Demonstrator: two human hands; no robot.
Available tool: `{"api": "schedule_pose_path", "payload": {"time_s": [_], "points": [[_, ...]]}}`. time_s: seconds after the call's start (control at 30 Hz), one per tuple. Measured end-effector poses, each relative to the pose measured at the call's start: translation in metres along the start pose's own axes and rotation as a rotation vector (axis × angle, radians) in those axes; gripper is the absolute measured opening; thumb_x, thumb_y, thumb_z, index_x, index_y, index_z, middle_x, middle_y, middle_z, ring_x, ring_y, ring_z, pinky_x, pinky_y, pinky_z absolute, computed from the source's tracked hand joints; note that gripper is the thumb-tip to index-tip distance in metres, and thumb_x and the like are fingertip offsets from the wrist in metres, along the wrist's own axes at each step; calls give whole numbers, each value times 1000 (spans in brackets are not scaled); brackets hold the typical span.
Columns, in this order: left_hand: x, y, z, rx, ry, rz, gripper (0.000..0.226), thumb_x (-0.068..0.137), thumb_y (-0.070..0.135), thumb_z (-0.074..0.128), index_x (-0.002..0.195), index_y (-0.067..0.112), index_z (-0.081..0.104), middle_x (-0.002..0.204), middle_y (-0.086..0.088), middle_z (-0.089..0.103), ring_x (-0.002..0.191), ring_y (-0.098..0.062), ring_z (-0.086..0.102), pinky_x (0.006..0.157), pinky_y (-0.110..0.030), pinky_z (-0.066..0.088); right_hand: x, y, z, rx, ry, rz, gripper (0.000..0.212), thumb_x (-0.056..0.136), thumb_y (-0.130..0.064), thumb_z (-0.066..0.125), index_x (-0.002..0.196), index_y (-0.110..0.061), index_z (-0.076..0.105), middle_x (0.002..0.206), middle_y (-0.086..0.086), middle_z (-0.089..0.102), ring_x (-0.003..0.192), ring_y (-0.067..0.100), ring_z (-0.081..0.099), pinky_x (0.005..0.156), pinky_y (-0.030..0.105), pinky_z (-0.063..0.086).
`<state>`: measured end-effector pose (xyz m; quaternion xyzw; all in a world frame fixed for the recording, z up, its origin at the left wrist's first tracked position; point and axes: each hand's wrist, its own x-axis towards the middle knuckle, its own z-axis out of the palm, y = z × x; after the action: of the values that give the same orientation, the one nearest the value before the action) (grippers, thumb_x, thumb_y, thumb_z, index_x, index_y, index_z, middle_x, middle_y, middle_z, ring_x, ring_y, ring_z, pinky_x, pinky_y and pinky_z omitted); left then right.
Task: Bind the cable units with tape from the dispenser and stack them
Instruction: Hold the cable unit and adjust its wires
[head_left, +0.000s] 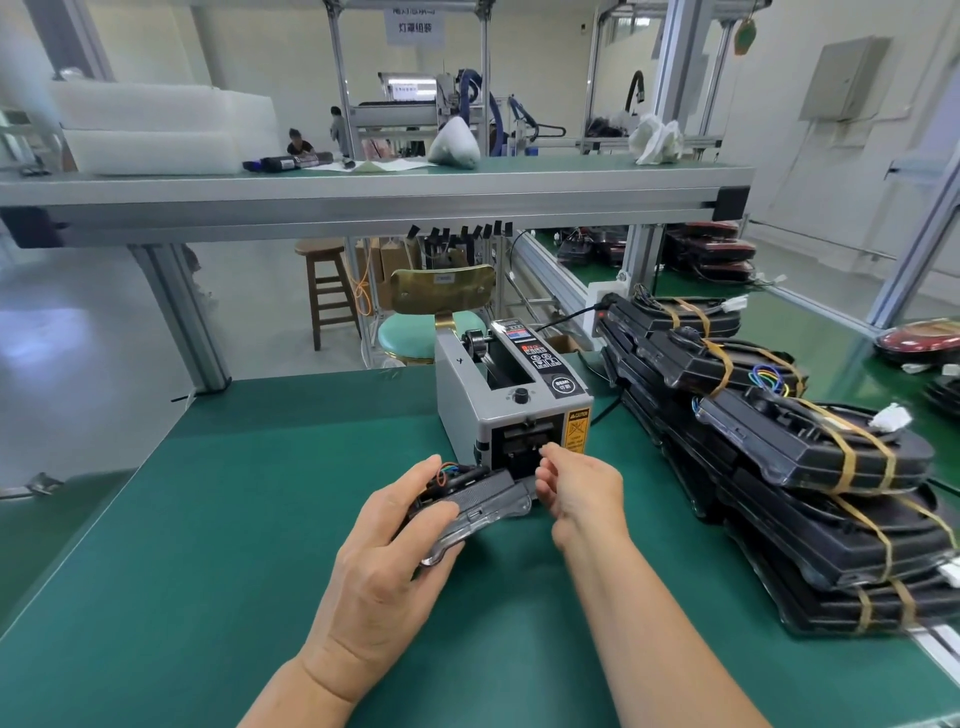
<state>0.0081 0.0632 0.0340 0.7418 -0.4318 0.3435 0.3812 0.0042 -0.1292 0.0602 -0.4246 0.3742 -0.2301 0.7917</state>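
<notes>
With many taped units (810, 467) lying stacked right of the tape dispenser (511, 395), the left hand (384, 551) is gripping one unbound cable unit (483, 499) just before its outlet while the right hand (576, 488) is curling fingers there, whether pinching tape I cannot tell.

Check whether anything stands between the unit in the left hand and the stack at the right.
Only the person's own right hand, reaching to the dispenser, lies between the unit and the stack. Nothing else visible lies on that path.
</notes>
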Motion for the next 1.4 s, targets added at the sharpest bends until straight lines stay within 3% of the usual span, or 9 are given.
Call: {"api": "schedule_pose_path", "payload": {"time_s": [0.13, 0.23, 0.4, 0.43, 0.53, 0.63, 0.8, 0.93, 1.4], "points": [[1, 0, -1, -6, 7, -17, 32, 78, 11, 75, 106, 18, 62, 133, -9, 56, 113, -24, 60, 100, -30, 48, -13, -6, -3, 54, -42, 33, 14, 88, -2, 65, 74, -5, 62, 57, 2, 55, 38, 5, 50, 38, 15, 44], [0, 1, 0, -5, 8, -10, 31, 78, 9, 75, 105, 17, 61, 133, -10, 56, 112, -24, 60, 98, -32, 49, -33, -10, -7, -8, -145, -6, 14, 89, -17, 67, 79, -8, 69, 60, -2, 60, 48, 7, 54, 47, 19, 47], [-2, 2, -2, -20, 66, -22, 29, 79, 7, 75, 104, 15, 62, 132, -13, 56, 111, -27, 61, 98, -30, 48, -76, -13, -16, -160, -325, -178, 15, 79, -17, 76, 63, -18, 76, 105, -4, 72, 94, 5, 63, 88, 30, 42], [-2, 2, -2, -27, 72, -22, 28, 80, 6, 75, 105, 13, 63, 133, -13, 56, 112, -26, 61, 99, -29, 48, -82, -11, -17, -168, -359, -195, 19, 79, -14, 75, 61, -19, 76, 116, -7, 68, 104, 3, 61, 91, 27, 41], [-2, 5, -1, -30, 65, -13, 28, 81, 6, 74, 106, 12, 63, 133, -15, 55, 114, -28, 61, 97, -34, 50, -89, -4, -18, -194, -424, -209, 22, 82, -9, 73, 61, -15, 76, 130, -14, 57, 117, -9, 50, 83, 14, 34], [-1, 7, -1, -42, 46, -18, 29, 81, 6, 73, 107, 13, 62, 132, -17, 56, 114, -28, 60, 95, -38, 51, -89, 1, -18, -209, -465, -206, 21, 84, -6, 71, 65, -10, 76, 135, -10, 56, 116, -20, 44, 78, 8, 33], [0, 10, -3, -42, 34, -16, 28, 82, 9, 73, 107, 14, 61, 132, -16, 56, 113, -27, 61, 97, -36, 51, -87, 2, -17, -275, -450, -287, 28, 85, -6, 70, 59, -15, 74, 135, -13, 54, 113, -11, 53, 78, 9, 36], [0, 11, -4, -43, 29, -27, 28, 83, 10, 72, 108, 15, 61, 131, -16, 56, 113, -27, 60, 97, -36, 51, -87, 2, -18, -326, -465, -311, 30, 85, -7, 71, 57, -16, 72, 132, -15, 56, 102, -18, 56, 73, 3, 38], [2, 13, -5, -46, 30, -35, 21, 90, 19, 65, 110, 18, 60, 131, -18, 55, 111, -30, 62, 91, -42, 54, -86, 6, -20, -385, -418, -386, 27, 83, -10, 73, 59, -22, 74, 129, -14, 56, 118, -2, 54, 89, 19, 38]]}}
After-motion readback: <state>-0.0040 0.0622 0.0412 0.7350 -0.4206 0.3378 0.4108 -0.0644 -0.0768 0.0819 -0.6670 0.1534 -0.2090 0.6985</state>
